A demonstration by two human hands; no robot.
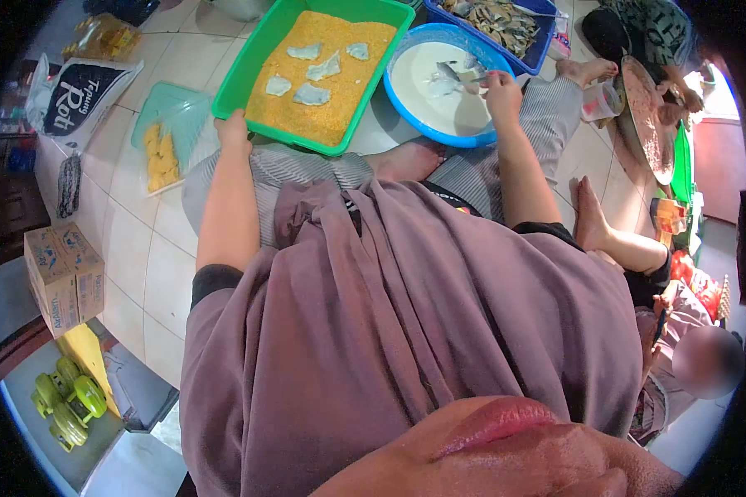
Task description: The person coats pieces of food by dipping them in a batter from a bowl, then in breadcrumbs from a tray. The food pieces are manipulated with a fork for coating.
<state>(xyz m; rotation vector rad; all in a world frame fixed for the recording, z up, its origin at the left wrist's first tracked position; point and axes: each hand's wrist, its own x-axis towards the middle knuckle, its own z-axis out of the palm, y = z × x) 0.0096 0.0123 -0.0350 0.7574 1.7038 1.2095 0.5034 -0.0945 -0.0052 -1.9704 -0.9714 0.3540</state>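
The person sits on the tiled floor with a blue basin of thin white batter before the knees. The right hand reaches over the basin's right rim, its fingers curled down and apparently pinched on a fish piece that lies half sunk in the batter near the basin's middle. The view is too small to show exactly where the fingertips meet it. Just left of the basin, touching or nearly touching it, stands a green tray filled with yellow crumbs, and several coated pieces lie flat on them. The left hand is clasped on the tray's near corner, fingers over the rim, on the side away from the basin. Beyond the basin is a blue crate of uncoated fish. Far to the basin's left lie a flour bag and a clear lidded container holding yellow pieces. To the basin's right another person holds a round pan. The fish piece looks small, light and limp, and the wet batter should make it slippery and drippy. A tight squeeze would likely tear the soft flesh or strip the coating. The tail end or a thin edge, taken lightly between thumb and two fingers, seems the safest hold. The tray is stiff plastic, fairly weighty with crumbs, and its rim offers a firm grip.
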